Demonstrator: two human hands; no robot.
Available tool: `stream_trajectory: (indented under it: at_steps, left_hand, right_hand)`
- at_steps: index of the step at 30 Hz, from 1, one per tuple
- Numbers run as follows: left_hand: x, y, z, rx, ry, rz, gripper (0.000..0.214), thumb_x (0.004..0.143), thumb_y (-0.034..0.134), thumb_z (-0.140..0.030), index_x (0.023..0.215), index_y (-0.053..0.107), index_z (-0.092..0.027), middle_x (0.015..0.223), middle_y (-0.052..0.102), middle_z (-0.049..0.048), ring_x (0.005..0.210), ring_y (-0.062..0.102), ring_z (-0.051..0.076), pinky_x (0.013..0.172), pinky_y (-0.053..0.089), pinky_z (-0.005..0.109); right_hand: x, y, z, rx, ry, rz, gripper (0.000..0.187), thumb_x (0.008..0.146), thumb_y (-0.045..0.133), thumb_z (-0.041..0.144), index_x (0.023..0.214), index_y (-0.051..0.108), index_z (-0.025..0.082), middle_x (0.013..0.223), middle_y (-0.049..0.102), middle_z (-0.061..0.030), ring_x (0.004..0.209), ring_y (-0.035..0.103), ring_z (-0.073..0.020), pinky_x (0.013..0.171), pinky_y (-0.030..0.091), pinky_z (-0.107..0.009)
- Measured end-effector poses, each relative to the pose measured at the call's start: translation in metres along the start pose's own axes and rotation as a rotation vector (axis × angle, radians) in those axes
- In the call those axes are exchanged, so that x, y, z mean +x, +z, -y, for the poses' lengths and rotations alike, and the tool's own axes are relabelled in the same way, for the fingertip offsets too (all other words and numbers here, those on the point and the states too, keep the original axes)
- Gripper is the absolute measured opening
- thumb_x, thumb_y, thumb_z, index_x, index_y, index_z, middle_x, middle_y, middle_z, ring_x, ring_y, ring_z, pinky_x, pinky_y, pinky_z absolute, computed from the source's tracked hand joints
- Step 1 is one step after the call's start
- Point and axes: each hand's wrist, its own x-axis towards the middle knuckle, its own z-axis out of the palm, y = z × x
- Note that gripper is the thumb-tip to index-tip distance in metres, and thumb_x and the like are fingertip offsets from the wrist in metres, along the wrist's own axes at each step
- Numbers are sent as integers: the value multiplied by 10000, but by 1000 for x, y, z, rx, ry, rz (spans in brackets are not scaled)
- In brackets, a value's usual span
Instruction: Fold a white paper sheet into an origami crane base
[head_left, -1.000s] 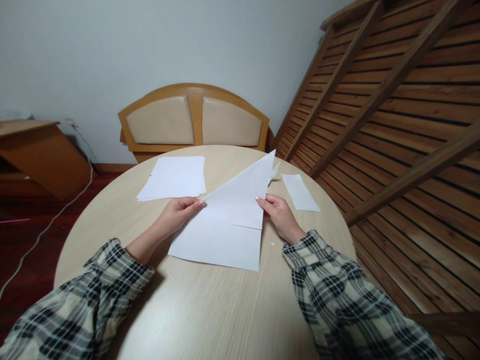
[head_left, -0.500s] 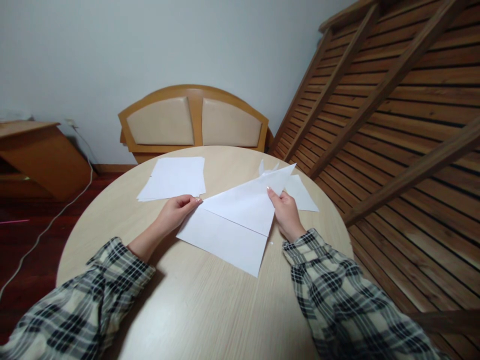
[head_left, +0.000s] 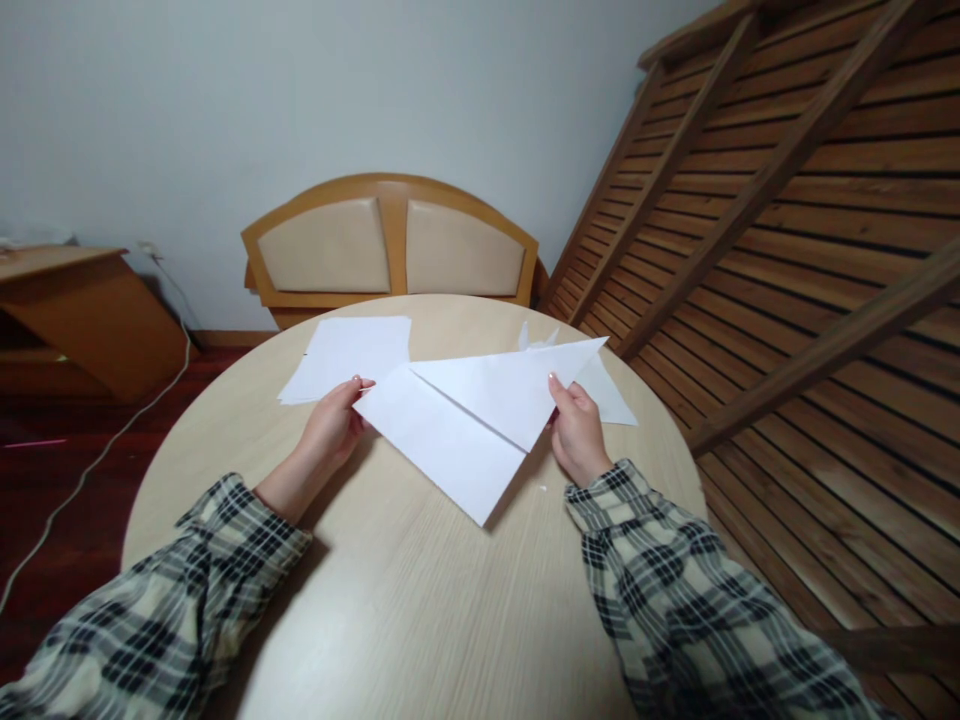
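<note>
A white sheet of paper [head_left: 450, 435] with one corner folded over into a triangle is held between my two hands. My left hand [head_left: 335, 420] is closed at its left corner, thumb and fingers pinching near the edge. On the folded flap, my right hand [head_left: 579, 430] grips the right side with the thumb on top and the other fingers underneath. The sheet's near corner points toward me over the round table [head_left: 390, 600], with a shadow beneath it.
A stack of white paper [head_left: 352, 350] lies at the back left of the table. Behind the held sheet are a small folded paper piece [head_left: 536, 338] and another white paper [head_left: 607, 390]. A wooden headboard [head_left: 394, 235] stands beyond, and a slatted wooden panel [head_left: 795, 250] leans at the right.
The sheet has turned clockwise, its near corner swinging left and its right tip moving slightly right. My left hand has shifted from the upper edge to the left corner.
</note>
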Motion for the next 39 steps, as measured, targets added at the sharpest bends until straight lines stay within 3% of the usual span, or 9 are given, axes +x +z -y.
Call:
stream_trajectory:
  at_steps: [2, 5, 8, 12, 18, 21, 26, 32, 39]
  left_hand:
    - [-3, 2, 2, 18, -49, 81, 90, 793, 643, -213, 805, 584, -147, 689, 644, 21, 557, 597, 108, 527, 499, 209]
    - [-20, 11, 6, 130, -146, 377, 302, 740, 732, -178, 1022, 631, -144, 859, 717, 86, 690, 680, 180, 636, 564, 292]
    - [-46, 27, 12, 292, -178, 541, 331, 700, 792, -194, 1014, 696, -152, 1042, 726, 143, 983, 674, 283, 847, 550, 372]
    - [-63, 51, 25, 98, -121, 391, 344, 803, 714, -345, 1111, 690, -194, 1174, 697, 115, 1258, 525, 291, 1036, 442, 425]
    - [-47, 56, 28, -161, -204, 51, 204, 820, 631, -155, 1015, 678, -121, 1078, 718, 99, 1014, 650, 235, 800, 574, 313]
    - [-38, 47, 23, -145, -180, -58, 273, 783, 644, -87, 1050, 655, -142, 995, 716, 64, 853, 660, 184, 604, 571, 231]
    - [-32, 33, 22, -67, -191, 37, 446, 725, 700, -98, 1155, 609, -173, 1001, 705, 72, 807, 657, 191, 570, 579, 252]
    - [-35, 24, 28, 46, -283, 278, 346, 678, 750, -176, 1002, 645, -117, 919, 716, 101, 711, 654, 185, 588, 548, 278]
    - [-40, 26, 18, 60, -345, 306, 439, 636, 755, -146, 1063, 652, -141, 1004, 726, 108, 825, 671, 212, 780, 541, 321]
  right_hand:
    - [0, 2, 0, 96, 34, 0, 361, 669, 770, 459, 806, 554, 204, 681, 616, 32, 549, 526, -106, 479, 414, -233]
    - [-5, 6, -2, 128, 106, 48, 403, 634, 798, 384, 910, 556, 220, 785, 667, 25, 581, 577, -116, 495, 467, -240]
    - [-16, 13, -8, 28, 116, 160, 415, 671, 774, 365, 1008, 577, 222, 967, 691, -23, 749, 646, -168, 626, 554, -317]
    - [-36, 24, -13, -284, -37, 308, 428, 743, 726, 346, 1121, 575, 213, 1068, 683, -75, 1061, 615, -231, 1013, 463, -442]
    - [-50, 27, -4, -329, -93, 589, 677, 773, 715, 329, 1349, 369, 241, 1200, 586, -114, 986, 620, -229, 851, 549, -425]
    - [-45, 19, 2, -378, -189, 738, 857, 728, 772, 295, 1433, 287, 263, 1349, 484, -135, 1157, 545, -262, 939, 499, -437]
    - [-32, 10, -1, -360, -205, 849, 867, 850, 646, 259, 1528, 109, 321, 1269, 551, -120, 1066, 610, -224, 940, 489, -457]
    - [-24, 7, -1, -503, -348, 782, 578, 856, 558, 134, 1389, 476, 339, 1250, 584, -68, 1020, 613, -174, 919, 520, -401]
    - [-24, 6, 11, -581, -381, 891, 341, 815, 653, 150, 1134, 687, 268, 1151, 633, -60, 1067, 606, -196, 962, 490, -433]
